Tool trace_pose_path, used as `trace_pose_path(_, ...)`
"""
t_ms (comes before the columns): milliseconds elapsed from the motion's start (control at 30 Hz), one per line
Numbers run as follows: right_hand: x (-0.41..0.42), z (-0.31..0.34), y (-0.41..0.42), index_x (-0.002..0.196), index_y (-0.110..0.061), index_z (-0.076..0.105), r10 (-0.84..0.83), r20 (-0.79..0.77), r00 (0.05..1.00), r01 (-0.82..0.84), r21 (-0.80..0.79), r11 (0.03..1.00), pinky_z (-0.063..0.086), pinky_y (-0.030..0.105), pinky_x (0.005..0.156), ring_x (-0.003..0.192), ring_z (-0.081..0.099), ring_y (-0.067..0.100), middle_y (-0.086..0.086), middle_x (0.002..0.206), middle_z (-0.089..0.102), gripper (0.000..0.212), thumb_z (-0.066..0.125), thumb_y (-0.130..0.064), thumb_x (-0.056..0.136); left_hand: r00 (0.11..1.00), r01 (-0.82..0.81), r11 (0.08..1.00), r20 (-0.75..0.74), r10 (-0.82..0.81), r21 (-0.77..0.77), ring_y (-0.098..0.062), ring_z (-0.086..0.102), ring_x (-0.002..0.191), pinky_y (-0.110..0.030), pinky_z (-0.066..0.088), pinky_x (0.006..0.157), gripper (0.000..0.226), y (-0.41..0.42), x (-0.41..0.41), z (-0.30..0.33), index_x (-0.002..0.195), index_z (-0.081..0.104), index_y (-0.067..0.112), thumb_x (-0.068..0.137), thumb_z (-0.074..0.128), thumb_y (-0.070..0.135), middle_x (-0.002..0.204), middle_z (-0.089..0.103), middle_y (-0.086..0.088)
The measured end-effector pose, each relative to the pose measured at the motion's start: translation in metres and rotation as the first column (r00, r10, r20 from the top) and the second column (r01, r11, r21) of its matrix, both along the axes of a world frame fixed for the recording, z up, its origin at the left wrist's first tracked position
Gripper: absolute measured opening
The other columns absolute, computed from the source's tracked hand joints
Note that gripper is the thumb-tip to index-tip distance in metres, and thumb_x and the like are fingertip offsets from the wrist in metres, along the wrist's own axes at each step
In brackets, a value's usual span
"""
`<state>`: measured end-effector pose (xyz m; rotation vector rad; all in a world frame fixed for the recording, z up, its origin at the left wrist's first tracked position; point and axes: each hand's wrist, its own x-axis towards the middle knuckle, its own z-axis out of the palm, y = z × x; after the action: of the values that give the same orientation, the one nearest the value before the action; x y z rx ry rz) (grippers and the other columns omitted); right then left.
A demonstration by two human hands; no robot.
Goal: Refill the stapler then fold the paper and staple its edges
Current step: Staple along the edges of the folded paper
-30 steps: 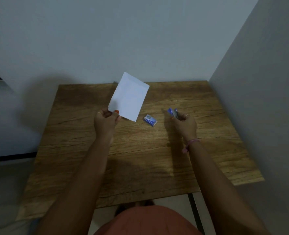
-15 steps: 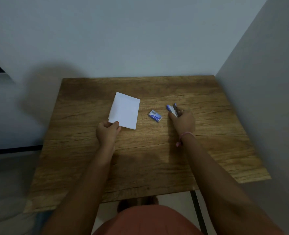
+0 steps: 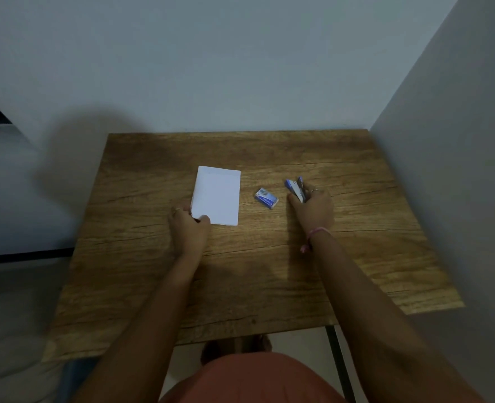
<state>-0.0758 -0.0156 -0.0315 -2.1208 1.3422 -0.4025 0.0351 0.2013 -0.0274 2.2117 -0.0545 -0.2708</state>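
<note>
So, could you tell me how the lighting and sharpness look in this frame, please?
Head view: dim overall, no glare; paper is the brightest thing; soft shadows fall under both arms on the table and on the left wall; wide-angle bending shows at the edges; the stapler is small and soft.

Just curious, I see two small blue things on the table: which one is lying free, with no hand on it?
The small blue box, lying alone between the white paper and the right hand. The other, the stapler, is held in that hand's grip.
</note>
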Motion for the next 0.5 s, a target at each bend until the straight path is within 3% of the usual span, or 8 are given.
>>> trace_pose_path(400,-0.0060,-0.0040,0.0031,0.129,-0.008,0.057,-0.026,0.002,1.000,0.026,-0.003,1.000,0.047,0.042,0.094,0.118,0.052,0.026,0.011,0.129,0.051,0.059,0.070,-0.043,0.082,0.997,-0.015,0.999,-0.081,0.018,0.035,-0.029,0.063,0.101,-0.033,0.057,0.078,0.046,0.0036,0.0000,0.0024,0.120,0.052,-0.001,0.083,0.072,0.017,0.123,0.057,-0.018)
trace_pose_path(500,-0.0074,-0.0041,0.0043,0.127,-0.009,0.057,-0.007,-0.003,1.000,0.007,-0.013,1.000,0.046,0.041,0.095,0.118,0.051,0.027,0.011,0.129,0.051,0.057,0.069,-0.043,0.083,0.993,-0.038,0.998,-0.107,0.042,0.040,-0.028,0.064,0.095,-0.027,0.053,0.065,0.058,0.0038,0.0010,0.0062,0.126,0.043,0.003,0.082,0.074,0.023,0.124,0.056,-0.018)
